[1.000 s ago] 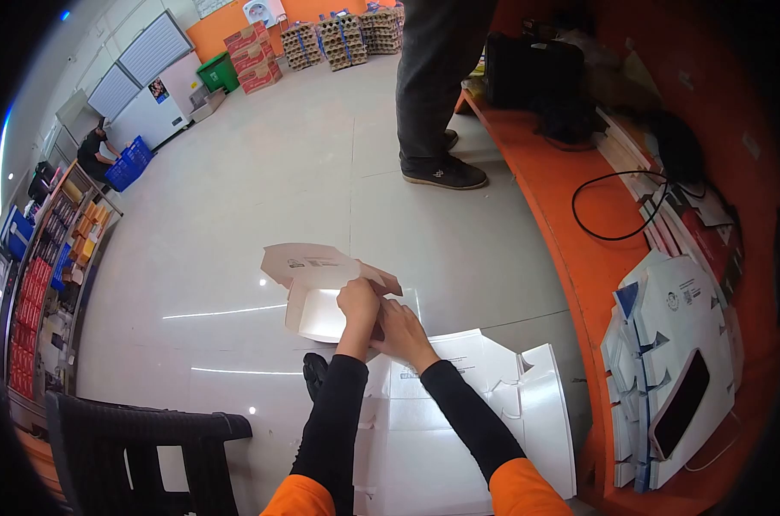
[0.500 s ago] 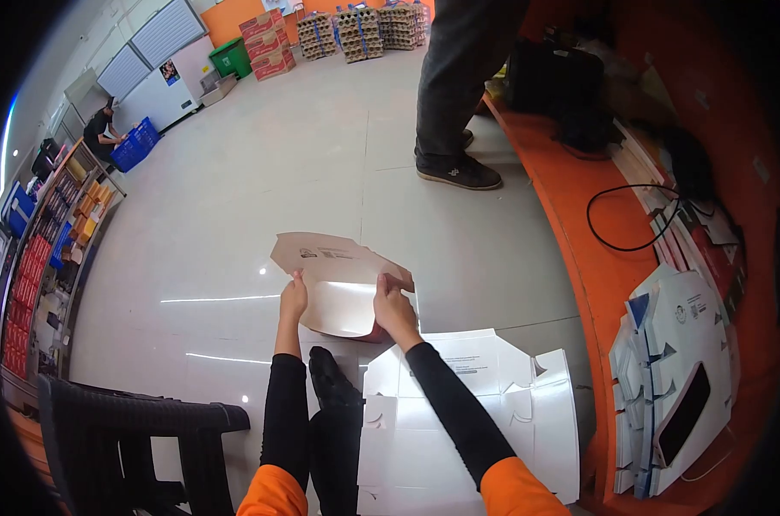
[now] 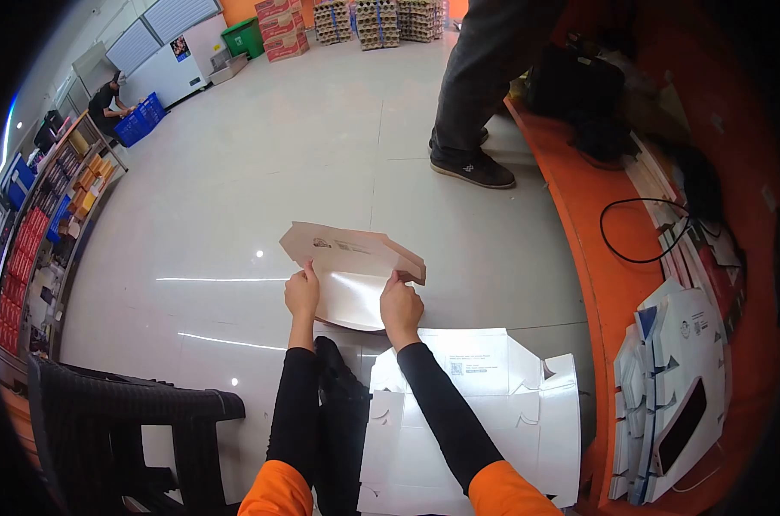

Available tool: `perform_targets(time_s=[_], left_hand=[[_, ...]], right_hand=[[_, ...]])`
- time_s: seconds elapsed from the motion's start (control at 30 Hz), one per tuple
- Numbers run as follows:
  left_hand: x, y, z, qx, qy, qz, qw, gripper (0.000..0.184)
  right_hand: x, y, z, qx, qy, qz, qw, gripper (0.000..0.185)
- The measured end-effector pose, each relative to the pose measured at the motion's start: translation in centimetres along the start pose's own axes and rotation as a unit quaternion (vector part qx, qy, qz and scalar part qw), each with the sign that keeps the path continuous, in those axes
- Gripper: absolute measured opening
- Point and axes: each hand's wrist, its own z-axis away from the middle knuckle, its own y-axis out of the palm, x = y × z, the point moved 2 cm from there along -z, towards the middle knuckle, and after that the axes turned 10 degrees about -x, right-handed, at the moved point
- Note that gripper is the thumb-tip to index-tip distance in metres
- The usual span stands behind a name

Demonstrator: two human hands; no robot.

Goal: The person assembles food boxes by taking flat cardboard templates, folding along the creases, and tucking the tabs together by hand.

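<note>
A partly folded cardboard box [image 3: 349, 299] is held up in front of me above the floor, its light inside facing me and its printed flap raised at the far side. My left hand [image 3: 302, 294] grips the box's left side, thumb on top. At its right side, my right hand [image 3: 401, 310] is closed on the edge with the thumb pointing up. Some of the fingers are hidden behind the cardboard. Flat white box blanks [image 3: 467, 421] with printing and cut slots lie below my right forearm.
A black plastic stool [image 3: 132, 413] stands at lower left. On the orange ledge [image 3: 571, 249] at right lie more white blanks [image 3: 691, 335], a phone [image 3: 682, 426] and a black cable [image 3: 603, 225]. A person's leg [image 3: 485, 95] stands ahead. Another person [image 3: 104, 107] bends by a blue crate [image 3: 141, 120].
The box's raised flap has tilted and its sides are drawn up more. My right hand has shifted slightly on its edge. The view has moved a little.
</note>
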Motion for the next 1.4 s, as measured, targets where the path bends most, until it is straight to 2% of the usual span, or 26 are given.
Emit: perform_targets(time_s=[0.13,0.33,0.37,0.47,0.53,0.57,0.63,0.7,0.77,0.83,0.9,0.97,1.0,1.13,1.23,1.27,1.37,1.4], left_hand=[[-0.6,-0.1,0.3,0.002,-0.008,-0.015,1.0,0.049],[-0.1,0.6,0.4,-0.015,0.011,-0.007,1.0,0.044],[-0.2,0.6,0.3,-0.021,0.016,-0.002,1.0,0.045],[0.5,0.1,-0.1,0.045,-0.039,0.035,0.998,0.046],[2.4,0.2,-0.4,-0.041,-0.001,0.138,0.99,0.044],[3.5,0.3,0.0,-0.084,0.018,0.19,0.978,0.044],[2.8,-3.9,3.9,-0.11,0.125,0.195,0.967,0.042],[1.2,-9.9,10.5,-0.059,0.195,0.193,0.96,0.044],[1.1,-14.4,17.7,0.016,0.205,0.175,0.963,0.053],[1.8,-17.2,24.1,0.102,0.206,0.158,0.96,0.062],[1.9,-19.3,28.7,0.16,0.209,0.052,0.964,0.073],[2.8,-19.6,32.0,0.152,0.204,0.009,0.967,0.079],[2.9,-19.5,33.0,0.15,0.198,0.006,0.969,0.08],[2.8,-19.2,35.1,0.138,0.183,0.019,0.973,0.074],[2.4,-20.1,35.0,0.118,0.179,0.062,0.975,0.069],[2.0,-20.6,35.0,0.099,0.174,0.08,0.976,0.055],[2.1,-20.5,35.0,0.126,0.166,0.103,0.973,0.04],[1.7,-20.5,35.0,0.149,0.134,0.115,0.973,0.026]], right_hand=[[-0.4,0.3,0.0,-0.044,-0.022,-0.02,0.999,0.049],[-0.4,0.7,0.0,-0.052,-0.038,0.005,0.998,0.039],[-0.5,0.7,-0.1,-0.039,-0.034,0.001,0.999,0.039],[-0.6,-0.1,-0.4,0.03,-0.021,-0.007,0.999,0.04],[-1.2,-2.1,-1.0,0.112,-0.02,-0.008,0.993,0.041],[-1.6,-3.8,-1.0,0.117,-0.037,-0.023,0.992,0.04],[-2.1,-9.3,-0.3,0.124,-0.074,-0.053,0.988,0.04],[-4.6,-14.6,1.7,0.12,-0.137,-0.046,0.982,0.037],[-6.7,-20.5,4.5,0.151,-0.118,0.015,0.981,0.035],[-8.7,-25.9,8.5,0.123,-0.105,0.076,0.984,0.038],[-11.1,-29.2,12.5,0.136,-0.032,0.139,0.98,0.041],[-12.7,-30.8,16.2,0.156,0.037,0.188,0.969,0.045],[-12.3,-31.7,17.5,0.146,0.055,0.163,0.974,0.045],[-13.4,-31.2,21.2,0.058,0.042,0.121,0.99,0.047],[-13.2,-30.4,22.7,0.065,0.026,0.08,0.994,0.049],[-13.7,-29.8,23.2,0.031,-0.018,0.093,0.995,0.051],[-13.5,-29.4,23.7,0.023,-0.036,0.099,0.994,0.052],[-13.3,-29.5,23.7,0.04,-0.017,0.096,0.994,0.058]])
